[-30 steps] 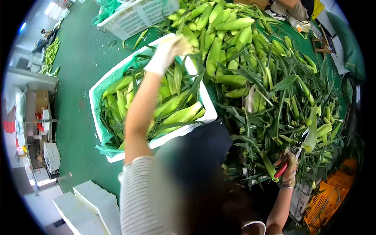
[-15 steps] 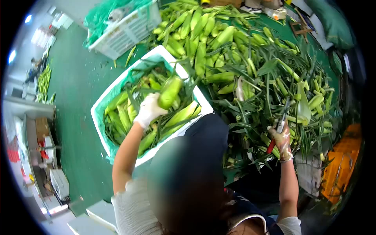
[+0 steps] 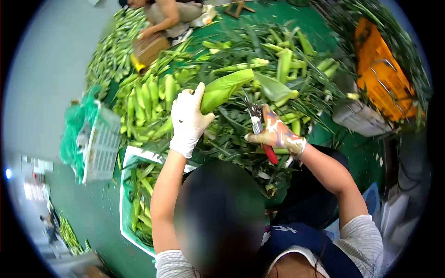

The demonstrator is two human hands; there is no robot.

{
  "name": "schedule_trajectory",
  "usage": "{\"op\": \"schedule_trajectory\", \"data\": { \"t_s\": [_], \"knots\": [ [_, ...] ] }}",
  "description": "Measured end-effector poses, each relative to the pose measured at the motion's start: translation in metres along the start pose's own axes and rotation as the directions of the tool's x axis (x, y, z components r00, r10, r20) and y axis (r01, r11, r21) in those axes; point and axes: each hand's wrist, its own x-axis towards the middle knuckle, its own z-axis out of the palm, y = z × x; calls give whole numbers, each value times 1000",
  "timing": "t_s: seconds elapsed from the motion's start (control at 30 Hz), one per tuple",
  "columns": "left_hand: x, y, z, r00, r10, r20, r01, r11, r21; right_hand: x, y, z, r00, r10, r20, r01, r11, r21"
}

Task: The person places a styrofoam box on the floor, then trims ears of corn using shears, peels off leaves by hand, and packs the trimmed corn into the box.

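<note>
My left hand [image 3: 189, 121], in a white glove, is closed round the thick end of a green-husked ear of corn [image 3: 227, 90], whose tapered end points right. My right hand [image 3: 280, 133], in a stained, patterned glove, grips pruning shears [image 3: 255, 116] with a red handle; the blades point up and to the left, just right of the ear and apart from it. Beneath both hands spreads a heap of corn leaves and stalks [image 3: 232, 118]. At the lower left, a white foam box [image 3: 123, 208] with a green liner holds husked-in ears and is partly hidden by my left arm.
A white plastic crate [image 3: 103, 150] with green netting stands left. More ears [image 3: 143, 99] lie behind the leaves. Another person [image 3: 169, 16] crouches at the top beside a cardboard box [image 3: 150, 51]. An orange crate [image 3: 384, 69] stands at right on the green floor [image 3: 104, 213].
The view has swung right. My left hand has moved from over the foam box to above the leaf heap, gripping an ear; the shears in my right hand are now closer to it.
</note>
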Motion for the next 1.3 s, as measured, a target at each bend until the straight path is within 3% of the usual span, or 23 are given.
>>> {"op": "schedule_trajectory", "data": {
  "t_s": [0.1, 0.13, 0.2, 0.23, 0.33, 0.4, 0.53, 0.63, 0.67, 0.73, 0.77, 0.87, 0.9, 0.93, 1.0, 1.03, 1.07, 1.1, 1.13, 1.17, 1.2, 1.27, 1.3],
  "knots": [
    [2, 34, 18, 987, 94, 133, -89, 995, -40, 8, 31, -17, 995, 61, 75, -83, 937, 339],
    [0, 42, 24, 987, 81, 135, -70, 994, -87, 13, 55, -17, 999, 6, 44, -19, 955, 297],
    [1, 50, 35, 988, 91, 125, -80, 992, -94, 11, 45, -51, 963, 50, 263, -79, 992, 98],
    [2, 53, 38, 990, 114, 85, -104, 988, -112, 7, 47, -54, 963, 13, 268, -41, 994, 98],
    [12, 61, 38, 983, 174, 52, -166, 978, -129, 3, 66, -33, 993, -38, 114, 36, 999, 25],
    [12, 54, 44, 981, 177, 75, -157, 964, -216, 0, 64, -38, 989, -14, 148, 1, 996, 89],
    [12, 39, 53, 981, 136, 135, -68, 905, -421, -2, 72, -36, 996, 20, 90, -16, 999, -41],
    [27, 9, 42, 978, 202, 49, -185, 952, -242, -21, 88, -53, 978, 118, 170, -120, 993, -1],
    [30, 4, 41, 980, 198, -11, -197, 963, -183, -24, 93, -61, 962, 233, 140, -235, 972, 0],
    [36, 8, 38, 967, 251, 47, -248, 967, -65, -29, 88, -78, 963, 271, -6, -264, 943, 201],
    [40, 19, 38, 935, 346, 76, -343, 938, -56, -26, 73, -84, 948, 300, -109, -276, 941, 195],
    [49, 71, 40, 836, 541, 93, -532, 840, -103, -17, 41, -87, 984, 157, -87, -144, 980, 136],
    [51, 89, 34, 832, 551, 62, -538, 829, -152, -21, 27, -89, 984, 172, -36, -169, 984, 62],
    [52, 102, 31, 832, 555, -3, -551, 824, -131, -15, 55, -64, 988, -38, -151, 51, 995, 87],
    [40, 112, 29, 909, 366, -201, -381, 924, -41, -21, 55, -53, 973, 41, -228, 4, 981, 196],
    [33, 101, 41, 910, 199, -364, -292, 930, -223, -24, 48, -55, 964, 71, -257, -20, 980, 198],
    [23, 100, 47, 896, -100, -432, -141, 860, -491, -27, 43, -57, 918, -143, -369, 156, 988, 7],
    [25, 90, 54, 936, -347, -59, 129, 495, -859, -26, 44, -53, 931, -116, -347, 126, 992, 7],
    [24, 82, 60, 843, -372, 389, 409, -26, -912, -27, 47, -46, 946, -83, -314, 89, 996, 7],
    [25, 88, 71, 818, -371, 440, 356, -274, -893, -31, 46, -42, 947, -190, -258, 184, 982, -47],
    [26, 85, 88, 731, -472, 492, 374, -327, -868, -35, 45, -37, 935, -295, -195, 282, 955, -92],
    [25, 81, 81, 672, -325, 665, 455, -527, -718, -40, 37, -23, 933, -347, -97, 351, 936, 23],
    [19, 59, 107, 720, -109, 686, 493, -616, -615, -37, 38, -17, 902, -416, -114, 424, 903, 70]
  ]
}}
